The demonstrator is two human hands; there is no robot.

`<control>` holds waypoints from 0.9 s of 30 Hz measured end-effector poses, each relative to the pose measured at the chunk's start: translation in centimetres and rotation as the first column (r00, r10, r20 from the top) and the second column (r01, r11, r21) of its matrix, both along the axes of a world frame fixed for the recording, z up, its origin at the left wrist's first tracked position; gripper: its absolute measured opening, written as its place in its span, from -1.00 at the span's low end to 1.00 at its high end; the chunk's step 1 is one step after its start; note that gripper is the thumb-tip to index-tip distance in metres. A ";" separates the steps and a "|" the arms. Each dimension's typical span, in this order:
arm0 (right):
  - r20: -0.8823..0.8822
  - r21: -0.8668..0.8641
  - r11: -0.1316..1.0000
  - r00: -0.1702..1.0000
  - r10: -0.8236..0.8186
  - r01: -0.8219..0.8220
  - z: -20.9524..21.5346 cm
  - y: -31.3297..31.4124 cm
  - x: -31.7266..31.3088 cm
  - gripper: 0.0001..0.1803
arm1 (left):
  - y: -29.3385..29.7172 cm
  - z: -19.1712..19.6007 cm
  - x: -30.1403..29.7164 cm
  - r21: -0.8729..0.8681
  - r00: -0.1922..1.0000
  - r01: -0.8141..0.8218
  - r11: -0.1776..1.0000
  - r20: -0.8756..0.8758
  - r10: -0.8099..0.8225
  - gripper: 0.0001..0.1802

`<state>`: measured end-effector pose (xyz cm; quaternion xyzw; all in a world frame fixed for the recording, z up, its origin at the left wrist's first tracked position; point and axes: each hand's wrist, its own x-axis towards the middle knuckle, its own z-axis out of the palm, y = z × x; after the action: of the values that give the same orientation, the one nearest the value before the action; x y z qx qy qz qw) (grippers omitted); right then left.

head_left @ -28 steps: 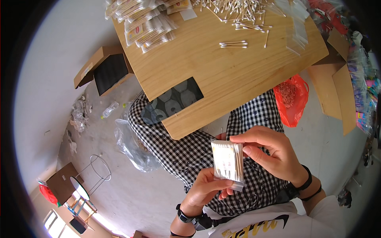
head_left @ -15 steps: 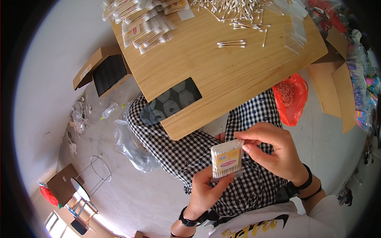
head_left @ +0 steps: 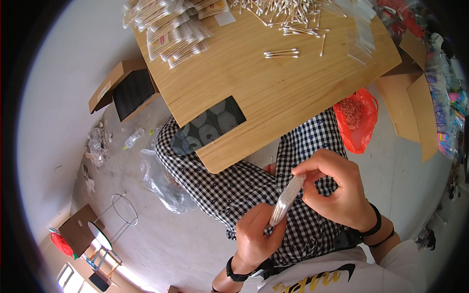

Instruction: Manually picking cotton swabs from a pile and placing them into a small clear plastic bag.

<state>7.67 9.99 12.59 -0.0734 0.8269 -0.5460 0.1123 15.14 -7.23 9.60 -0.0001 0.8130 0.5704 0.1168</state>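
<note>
Between my hands, above my lap, a clear packet of cotton swabs [head_left: 287,199] is turned edge-on, its white tips showing along the upper side. My left hand [head_left: 258,235] grips its lower end between thumb and fingers. My right hand [head_left: 333,184] pinches the upper corner with thumb and forefinger. On the wooden table lie a small row of loose cotton swabs [head_left: 281,53], a bigger heap of loose swabs [head_left: 288,10] at the far edge, and a pile of filled swab packets [head_left: 168,29] at the far left.
Clear empty sleeves [head_left: 360,46] lie at the table's right. A red plastic bag [head_left: 359,122] hangs beside my knee. Cardboard boxes stand left [head_left: 124,90] and right [head_left: 405,102] of the table. A plastic bottle [head_left: 134,138] and a clear bag [head_left: 166,183] lie on the floor.
The swab packet has turned from showing its labelled flat face to showing its narrow edge. Both hands still hold it in nearly the same place.
</note>
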 end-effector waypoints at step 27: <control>0.008 0.081 0.997 1.000 -0.010 0.009 0.3 -0.1 -0.3 -0.71 | 0.0 -0.7 0.2 0.017 0.999 -0.001 1.000 0.052 0.000 -0.86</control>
<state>7.38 9.91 12.92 -0.0625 0.8481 -0.5131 0.1159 15.32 -7.24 8.90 -0.0140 0.8049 0.5770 0.1380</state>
